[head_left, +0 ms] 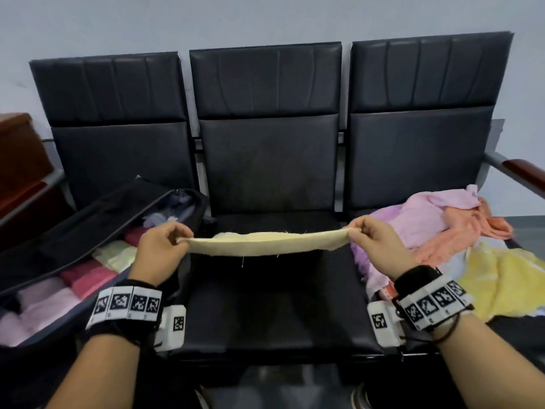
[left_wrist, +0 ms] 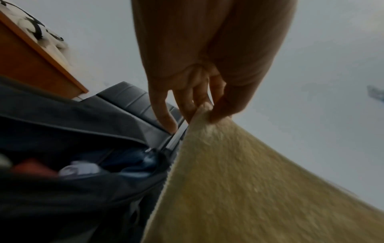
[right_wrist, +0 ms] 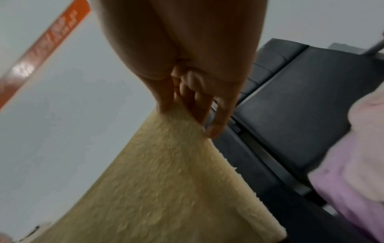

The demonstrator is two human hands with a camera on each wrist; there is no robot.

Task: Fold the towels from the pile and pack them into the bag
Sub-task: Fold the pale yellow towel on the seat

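Note:
A pale yellow towel (head_left: 267, 244) (left_wrist: 239, 189) (right_wrist: 166, 180) is stretched flat in the air above the middle seat. My left hand (head_left: 165, 242) (left_wrist: 199, 105) pinches its left corner between thumb and fingers. My right hand (head_left: 373, 236) (right_wrist: 187, 105) pinches the right corner the same way. The open dark bag (head_left: 97, 219) (left_wrist: 72, 131) lies on the left seat, holding several folded pink and pale yellow towels. The pile of loose towels (head_left: 448, 231) in pink, orange and yellow lies on the right seat; part of its pink cloth (right_wrist: 353, 156) shows in the right wrist view.
A three-seat black bench (head_left: 265, 160) stands against a pale wall. A wooden cabinet (head_left: 20, 160) (left_wrist: 31, 65) is at the left. A wooden-topped armrest (head_left: 525, 172) juts out at the right. The middle seat cushion (head_left: 265, 305) lies beneath the towel.

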